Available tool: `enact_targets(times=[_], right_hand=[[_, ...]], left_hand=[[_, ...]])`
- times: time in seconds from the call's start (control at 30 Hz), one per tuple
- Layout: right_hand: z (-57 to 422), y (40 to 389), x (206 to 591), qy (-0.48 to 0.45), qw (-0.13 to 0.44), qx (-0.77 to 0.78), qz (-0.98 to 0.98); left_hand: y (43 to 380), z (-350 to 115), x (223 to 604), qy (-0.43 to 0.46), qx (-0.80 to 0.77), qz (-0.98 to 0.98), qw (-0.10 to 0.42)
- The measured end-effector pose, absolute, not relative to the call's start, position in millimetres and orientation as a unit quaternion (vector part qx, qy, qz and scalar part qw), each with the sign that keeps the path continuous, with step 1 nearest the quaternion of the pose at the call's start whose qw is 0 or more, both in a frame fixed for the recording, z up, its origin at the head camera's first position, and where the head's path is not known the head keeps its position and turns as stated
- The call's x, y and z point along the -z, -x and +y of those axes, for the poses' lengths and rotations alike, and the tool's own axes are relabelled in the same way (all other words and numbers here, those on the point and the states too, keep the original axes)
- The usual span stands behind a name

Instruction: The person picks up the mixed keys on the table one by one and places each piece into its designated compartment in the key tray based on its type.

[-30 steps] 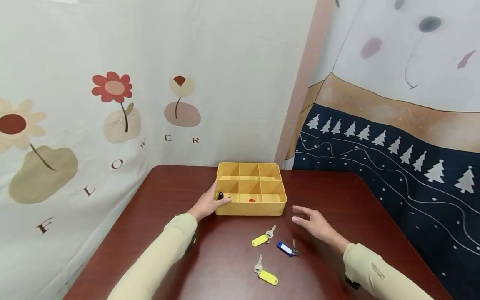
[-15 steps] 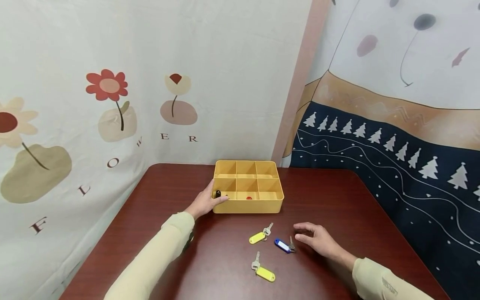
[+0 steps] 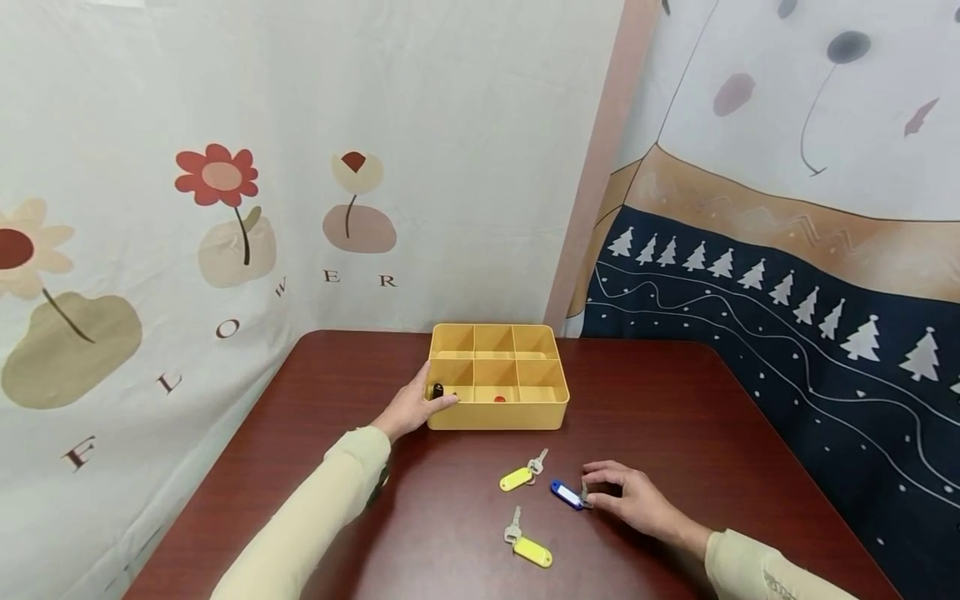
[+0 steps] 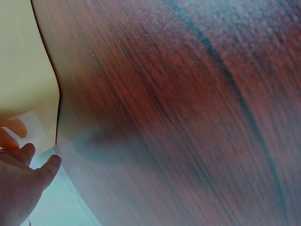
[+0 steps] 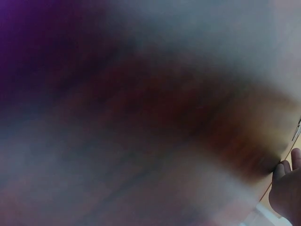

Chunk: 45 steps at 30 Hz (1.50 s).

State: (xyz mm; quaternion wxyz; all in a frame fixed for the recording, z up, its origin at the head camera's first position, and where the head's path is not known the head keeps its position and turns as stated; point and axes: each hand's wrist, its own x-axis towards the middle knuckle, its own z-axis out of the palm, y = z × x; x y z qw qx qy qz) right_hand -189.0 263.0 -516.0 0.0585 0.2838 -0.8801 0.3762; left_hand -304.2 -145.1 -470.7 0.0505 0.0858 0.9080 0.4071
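Note:
My left hand (image 3: pixel 408 408) grips the left side of a yellow compartment box (image 3: pixel 498 417), its thumb across the front rim. In the left wrist view the hand (image 4: pixel 21 188) lies against the box's wall (image 4: pixel 28 56). My right hand (image 3: pixel 633 498) is at a key (image 3: pixel 586 493) on a blue key tag (image 3: pixel 566 495), thumb and fingers apart on either side of the key. A key with a yellow tag (image 3: pixel 516 478) lies nearer the box, and another yellow tag (image 3: pixel 532 552) with its key lies towards me. The right wrist view is mostly blurred.
Inside the box, a black item (image 3: pixel 438 390) sits in the front left compartment and a small red item (image 3: pixel 499 399) in the front middle one. The dark red table (image 3: pixel 360 367) backs onto printed cloth hangings (image 3: pixel 480 167).
My right hand has come down and towards me, from beside the box to the key with the blue tag. The left hand keeps its hold on the box.

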Motion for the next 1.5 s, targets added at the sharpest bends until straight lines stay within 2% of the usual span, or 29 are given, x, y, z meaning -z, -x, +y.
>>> enact_targets(times=[0.6, 0.87, 1.2, 1.5], right_hand=[[259, 186, 515, -0.305, 0.056, -0.319, -0.896], [255, 187, 515, -0.305, 0.035, -0.309, -0.900], [251, 191, 519, -0.318, 0.082, -0.318, -0.889], [242, 201, 509, -0.242, 0.081, -0.397, -0.882]], left_hand=[[301, -145, 469, -0.083, -0.412, 0.906, 0.051], [299, -145, 469, -0.083, -0.418, 0.903, 0.051], [300, -145, 469, -0.081, -0.420, 0.902, 0.053], [300, -145, 467, -0.082, -0.423, 0.901, 0.048]])
